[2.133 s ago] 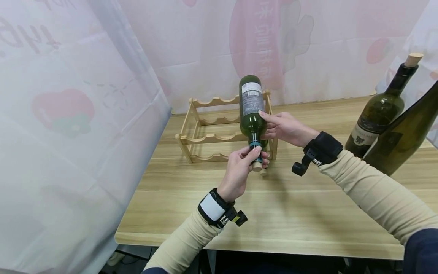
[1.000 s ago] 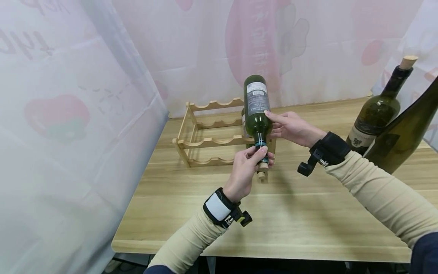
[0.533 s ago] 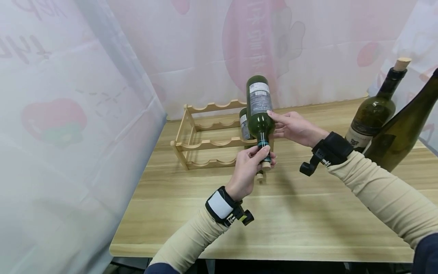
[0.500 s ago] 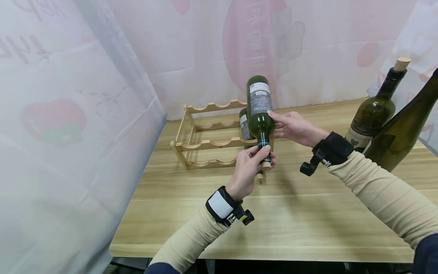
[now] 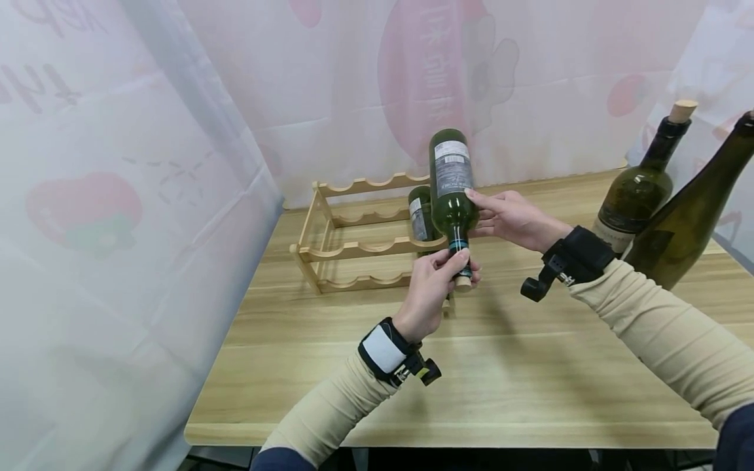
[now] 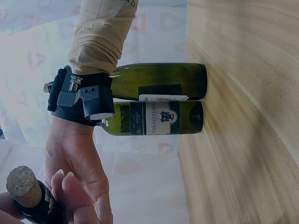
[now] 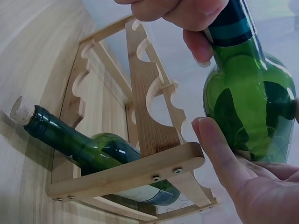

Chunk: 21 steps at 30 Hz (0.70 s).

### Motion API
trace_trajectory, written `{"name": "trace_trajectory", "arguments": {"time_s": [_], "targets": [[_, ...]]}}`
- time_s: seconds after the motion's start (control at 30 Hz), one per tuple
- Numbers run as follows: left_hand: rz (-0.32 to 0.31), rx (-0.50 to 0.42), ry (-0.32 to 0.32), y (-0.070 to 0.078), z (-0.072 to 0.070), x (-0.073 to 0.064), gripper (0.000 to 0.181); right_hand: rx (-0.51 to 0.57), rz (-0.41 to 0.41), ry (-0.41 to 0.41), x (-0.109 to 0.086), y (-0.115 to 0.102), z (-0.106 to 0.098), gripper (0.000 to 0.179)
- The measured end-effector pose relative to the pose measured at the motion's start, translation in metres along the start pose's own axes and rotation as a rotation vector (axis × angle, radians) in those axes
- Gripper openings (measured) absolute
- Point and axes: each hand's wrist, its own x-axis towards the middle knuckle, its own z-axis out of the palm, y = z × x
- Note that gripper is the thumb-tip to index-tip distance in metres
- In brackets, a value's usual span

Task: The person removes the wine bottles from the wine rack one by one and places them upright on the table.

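- Green glass in the left-hand grip [image 5: 429,288]: thumb and fingers wrap the neck of the held bottle [image 5: 451,180], just behind its cork [image 5: 463,284].
- Right-hand grip [image 5: 511,216]: narrowed on the same bottle, thumb at the lower edge of its white-and-grey label [image 5: 453,171], fingers at the side.
- Held bottle: tilted, neck towards the person, base away and higher. In the head view it overlaps the right end of the wooden rack [image 5: 377,248]; the right wrist view shows it apart from the rack.
- Racked bottle [image 7: 70,147]: lying in the lower tier at the rack's right end, corked neck projecting from the front.
- Rack: two tiers, scalloped rails, pale wood, standing on the worktop [image 5: 318,366] near the rear edge.
- Wrists: black strap with white panel [image 5: 383,348] on the left; black strap [image 5: 580,255] on the right; beige sleeves [image 5: 654,327] on both arms.
- Right of the rack, well apart: corked bottle [image 5: 635,193] and taller olive bottle [image 5: 686,222], both upright, side by side; contact between them cannot be told.
- Behind: pale sheeting [image 5: 330,85] with faded fruit prints.
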Motion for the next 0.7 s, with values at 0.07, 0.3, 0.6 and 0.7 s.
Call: {"name": "trace_trajectory", "arguments": {"time_s": [0.07,0.3,0.6,0.7], "targets": [[-0.002,-0.001,-0.003,0.0,0.001,0.0,0.023,-0.008,-0.001,0.009,0.0,0.0,-0.001,0.031],[0.005,-0.009,-0.009,-0.001,0.004,0.002,0.022,-0.035,-0.01,0.007,-0.002,0.001,-0.005,0.031],[0.0,-0.029,0.001,-0.005,0.01,0.005,0.022,-0.001,0.0,0.021,-0.006,0.001,-0.011,0.03],[-0.001,-0.031,0.009,-0.006,0.012,0.006,0.022,-0.003,0.002,0.028,-0.007,0.001,-0.013,0.03]]}}
